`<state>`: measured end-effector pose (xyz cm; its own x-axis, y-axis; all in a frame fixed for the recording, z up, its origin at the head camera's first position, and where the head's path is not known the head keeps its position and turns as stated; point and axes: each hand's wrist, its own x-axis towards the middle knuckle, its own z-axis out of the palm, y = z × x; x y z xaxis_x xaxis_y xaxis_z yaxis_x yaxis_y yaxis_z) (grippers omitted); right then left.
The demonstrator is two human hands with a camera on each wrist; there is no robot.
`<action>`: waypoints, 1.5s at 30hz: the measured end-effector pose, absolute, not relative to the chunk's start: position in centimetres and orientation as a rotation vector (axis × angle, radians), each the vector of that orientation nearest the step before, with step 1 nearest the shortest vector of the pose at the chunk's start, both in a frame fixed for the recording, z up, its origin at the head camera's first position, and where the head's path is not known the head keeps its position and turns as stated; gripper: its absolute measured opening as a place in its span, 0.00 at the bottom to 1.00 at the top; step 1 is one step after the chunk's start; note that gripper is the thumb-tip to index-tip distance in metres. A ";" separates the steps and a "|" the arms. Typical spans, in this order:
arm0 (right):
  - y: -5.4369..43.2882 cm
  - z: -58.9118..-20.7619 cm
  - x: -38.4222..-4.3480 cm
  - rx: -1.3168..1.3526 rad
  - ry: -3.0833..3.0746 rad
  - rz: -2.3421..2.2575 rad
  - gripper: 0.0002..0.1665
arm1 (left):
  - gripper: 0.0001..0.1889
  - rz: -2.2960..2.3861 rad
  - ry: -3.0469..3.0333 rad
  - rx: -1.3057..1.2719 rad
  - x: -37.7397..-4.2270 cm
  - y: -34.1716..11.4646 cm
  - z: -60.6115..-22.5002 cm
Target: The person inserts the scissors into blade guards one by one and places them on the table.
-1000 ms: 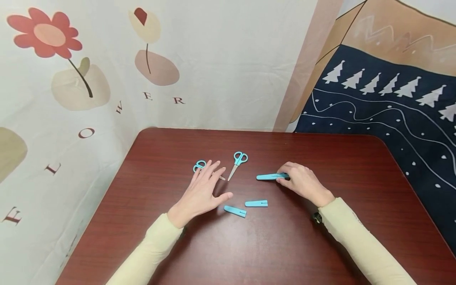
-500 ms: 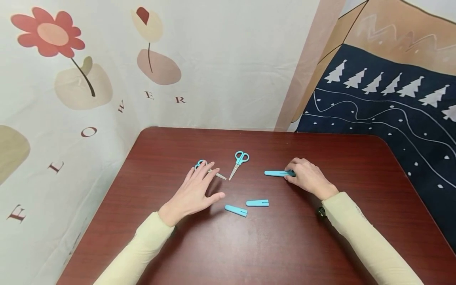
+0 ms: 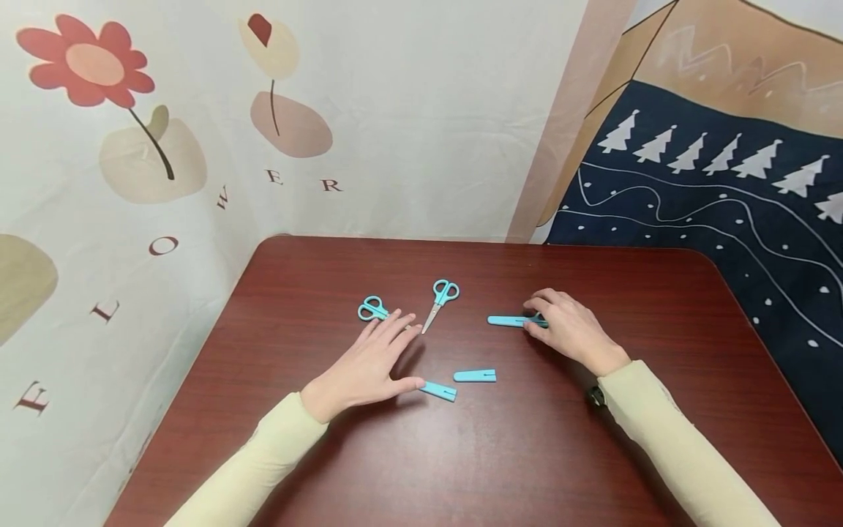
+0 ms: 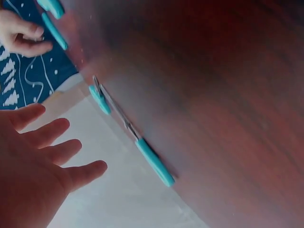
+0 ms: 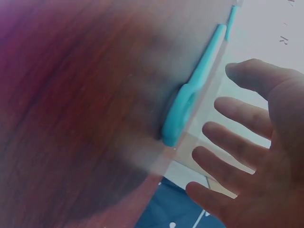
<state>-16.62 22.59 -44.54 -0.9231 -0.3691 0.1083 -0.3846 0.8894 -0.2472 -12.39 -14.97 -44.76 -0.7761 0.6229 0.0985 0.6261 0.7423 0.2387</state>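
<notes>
Small scissors in a light-blue sheath (image 3: 507, 321) lie flat at the table's right. My right hand (image 3: 573, 329) hovers over their handle; in the right wrist view its spread fingers (image 5: 237, 142) are apart from the sheathed scissors (image 5: 202, 64). Palm down, my left hand (image 3: 369, 362) is spread above the table, holding nothing. It partly hides bare scissors with blue handles (image 3: 373, 308), whose handles and blades show in the left wrist view (image 4: 154, 161). A second bare pair of scissors (image 3: 443, 293) lies behind, blades towards me.
Two loose blue sheaths lie nearer me: one sheath (image 3: 440, 391) partly behind my left thumb, another sheath (image 3: 475, 375) to its right. The brown table (image 3: 421, 468) has rounded far corners. Printed curtains (image 3: 421, 132) hang behind it.
The sheathed scissors have shifted right along with my right hand, whose fingers now stand off them. My left hand has drawn back, then moved slightly right, uncovering the left scissors' handles.
</notes>
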 end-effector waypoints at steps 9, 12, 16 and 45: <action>22.5 -43.9 -15.4 0.649 -2.904 0.396 0.32 | 0.37 -0.392 -2.750 -1.368 -12.1 -13.8 -45.2; 22.4 -43.7 -15.0 0.644 -2.906 0.395 0.32 | 0.31 -0.412 -2.712 -1.456 -12.1 -13.4 -45.2; 22.5 -43.5 -14.6 0.642 -2.903 0.404 0.32 | 0.25 -0.408 -2.695 -1.528 -12.2 -12.9 -45.3; 20.9 -43.9 -14.6 0.693 -2.907 0.492 0.33 | 0.05 -0.260 -2.716 -1.578 -11.6 -12.1 -45.0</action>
<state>-14.62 20.86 -43.93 -0.8891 -0.4197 0.1827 -0.4564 0.8429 -0.2848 -11.56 -12.08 -44.97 -0.4987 0.8636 0.0739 0.8619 0.4851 0.1475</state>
